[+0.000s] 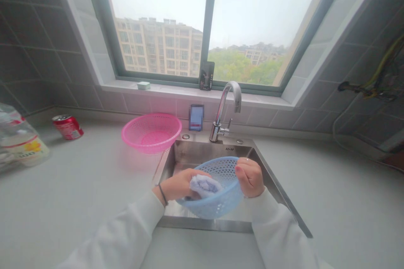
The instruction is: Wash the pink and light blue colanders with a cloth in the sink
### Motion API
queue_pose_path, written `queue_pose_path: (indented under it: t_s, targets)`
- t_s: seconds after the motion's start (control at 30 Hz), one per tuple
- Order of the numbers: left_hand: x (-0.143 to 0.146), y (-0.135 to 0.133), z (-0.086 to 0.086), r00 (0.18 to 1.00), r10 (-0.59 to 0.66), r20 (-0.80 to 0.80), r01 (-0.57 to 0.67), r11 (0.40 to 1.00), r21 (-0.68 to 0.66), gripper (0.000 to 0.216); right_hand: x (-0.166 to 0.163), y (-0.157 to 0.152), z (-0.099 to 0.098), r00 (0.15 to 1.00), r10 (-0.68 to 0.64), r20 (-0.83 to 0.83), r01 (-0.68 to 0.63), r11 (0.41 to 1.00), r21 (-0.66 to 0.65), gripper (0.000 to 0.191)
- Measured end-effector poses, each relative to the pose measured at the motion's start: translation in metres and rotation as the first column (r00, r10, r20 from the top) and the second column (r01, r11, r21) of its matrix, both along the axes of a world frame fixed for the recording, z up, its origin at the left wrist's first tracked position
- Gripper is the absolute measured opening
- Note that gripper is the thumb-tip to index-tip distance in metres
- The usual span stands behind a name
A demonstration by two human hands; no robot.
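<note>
A light blue plastic basket [217, 206] with a perforated wall is held tilted over the steel sink [208, 225]. My right hand [251, 178] is closed around its right rim. Inside the basket, my left hand [184, 183] grips a bunched white cloth [205, 186] against the basket's left inner wall. Some of the left fingers are hidden behind the cloth.
A chrome faucet [225, 109] rises behind the sink. On the counter to the left are a pink basket [151, 132], a red can [67, 127] and a clear plastic bottle [22, 138]. A phone-like device [196, 117] leans on the back wall. A small pale green block [143, 85] sits on the windowsill.
</note>
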State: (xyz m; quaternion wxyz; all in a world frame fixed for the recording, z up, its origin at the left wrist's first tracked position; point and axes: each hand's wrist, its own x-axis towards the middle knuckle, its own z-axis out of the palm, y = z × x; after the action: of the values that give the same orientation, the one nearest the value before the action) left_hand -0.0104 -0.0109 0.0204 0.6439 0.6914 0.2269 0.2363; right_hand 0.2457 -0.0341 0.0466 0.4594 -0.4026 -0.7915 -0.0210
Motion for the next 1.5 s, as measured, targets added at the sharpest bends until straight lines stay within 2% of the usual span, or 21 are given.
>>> queue_pose_path:
  t_s: [0.1,0.23,0.3,0.37,0.43,0.5,0.57,0.63,0.73,0.83,0.9,0.97,1.03,1.1,1.17,1.2,1.27,1.4,1.43,1.5]
  targets:
    - [0.005,-0.001,-0.003,1.000,-0.026,0.015,0.026,0.999,-0.034,0.043,-0.005,0.003,-0.005,1.000,0.014,-0.024,-0.014,1.000,-0.002,0.058]
    - [0.008,-0.001,-0.007,0.999,0.025,0.027,-0.023,0.997,-0.069,0.046,-0.006,0.010,-0.010,0.997,-0.004,-0.076,0.005,1.000,0.024,0.058]
    - [0.009,-0.002,-0.009,0.997,0.065,0.048,-0.061,0.994,-0.091,0.050,-0.008,0.014,-0.013,0.993,-0.076,-0.090,0.080,0.995,0.052,0.060]
    - [0.011,-0.004,-0.010,0.990,0.107,0.088,-0.097,0.990,-0.102,0.053,-0.012,0.018,-0.017,0.973,-0.202,-0.113,0.207,0.978,0.038,0.060]
    - [0.014,-0.007,-0.011,0.982,0.146,0.118,-0.133,0.985,-0.107,0.054,-0.018,0.022,-0.023,0.921,-0.346,-0.178,0.339,0.938,-0.067,0.057]
    - [0.018,-0.011,-0.012,0.977,0.173,0.128,-0.160,0.982,-0.104,0.052,-0.021,0.026,-0.030,0.870,-0.418,-0.262,0.356,0.900,-0.253,0.056]
    - [0.023,-0.014,-0.012,0.971,0.199,0.135,-0.189,0.978,-0.084,0.049,-0.024,0.029,-0.037,0.843,-0.397,-0.363,0.229,0.875,-0.426,0.058]
    - [0.026,-0.016,-0.013,0.956,0.255,0.143,-0.250,0.967,-0.050,0.047,-0.026,0.030,-0.040,0.816,-0.320,-0.481,0.037,0.860,-0.509,0.060]
    - [0.029,-0.015,-0.016,0.911,0.375,0.173,-0.381,0.925,0.002,0.046,-0.038,0.023,-0.037,0.740,-0.153,-0.655,-0.270,0.824,-0.497,0.061]
    - [0.029,-0.010,-0.021,0.848,0.478,0.230,-0.501,0.864,0.050,0.047,-0.057,0.009,-0.030,0.672,0.029,-0.740,-0.522,0.729,-0.444,0.069]
    - [0.029,-0.008,-0.022,0.810,0.527,0.259,-0.563,0.822,0.089,0.050,-0.067,0.001,-0.027,0.626,0.035,-0.779,-0.559,0.716,-0.418,0.072]
    - [0.029,-0.008,-0.021,0.809,0.526,0.264,-0.572,0.807,0.145,0.050,-0.071,-0.003,-0.025,0.545,-0.004,-0.839,-0.557,0.746,-0.365,0.067]
    - [0.029,-0.010,-0.017,0.863,0.444,0.242,-0.495,0.837,0.233,0.044,-0.069,-0.003,-0.023,0.427,-0.018,-0.904,-0.585,0.757,-0.291,0.061]
    - [0.029,-0.013,-0.014,0.927,0.315,0.204,-0.369,0.864,0.343,0.036,-0.063,-0.001,-0.020,0.308,-0.030,-0.951,-0.637,0.736,-0.230,0.054]
    - [0.029,-0.014,-0.012,0.955,0.235,0.179,-0.291,0.854,0.431,0.031,-0.059,0.001,-0.019,0.231,-0.057,-0.971,-0.677,0.708,-0.202,0.046]
    - [0.030,-0.013,-0.011,0.953,0.242,0.184,-0.301,0.838,0.455,0.031,-0.059,0.001,-0.020,0.213,-0.071,-0.974,-0.690,0.695,-0.201,0.044]
    - [0.031,-0.010,-0.011,0.914,0.339,0.223,-0.405,0.793,0.455,0.034,-0.064,-0.001,-0.022,0.210,-0.082,-0.974,-0.707,0.676,-0.209,0.046]
    - [0.032,-0.004,-0.008,0.742,0.591,0.317,-0.671,0.643,0.369,0.038,-0.083,-0.006,-0.028,0.232,-0.031,-0.972,-0.725,0.661,-0.194,0.057]
    - [0.033,-0.004,-0.008,0.730,0.602,0.324,-0.683,0.627,0.375,0.038,-0.085,-0.007,-0.028,0.228,-0.025,-0.973,-0.717,0.673,-0.185,0.057]
    - [0.034,-0.008,-0.007,0.777,0.546,0.314,-0.629,0.647,0.432,0.037,-0.083,-0.007,-0.027,0.208,-0.038,-0.977,-0.685,0.708,-0.173,0.054]
